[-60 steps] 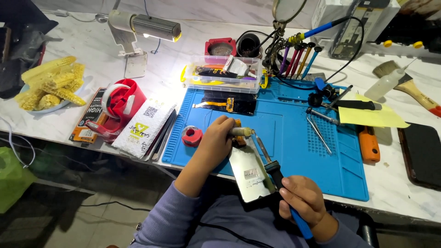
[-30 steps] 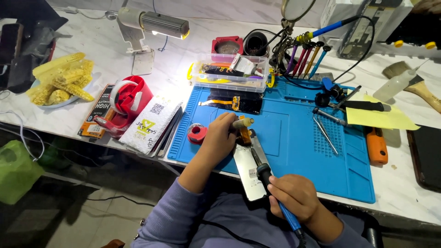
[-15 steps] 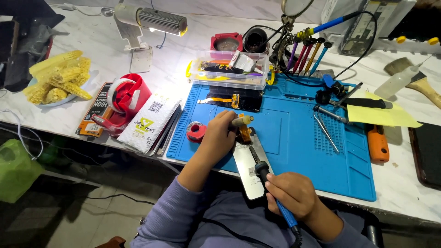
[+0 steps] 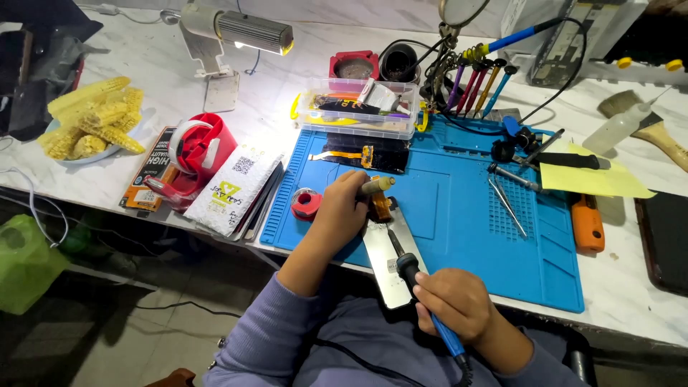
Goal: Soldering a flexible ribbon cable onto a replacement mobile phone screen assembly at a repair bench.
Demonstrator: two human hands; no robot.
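Right hand (image 4: 453, 302) grips a blue-handled soldering iron (image 4: 423, 297), its tip resting on the silver phone panel (image 4: 387, 254) lying just ahead on the blue mat (image 4: 459, 215). Left hand (image 4: 340, 208), beyond the panel's far end, is closed around a small yellowish tube (image 4: 378, 185). Beside that hand sits a red tape roll (image 4: 307, 204).
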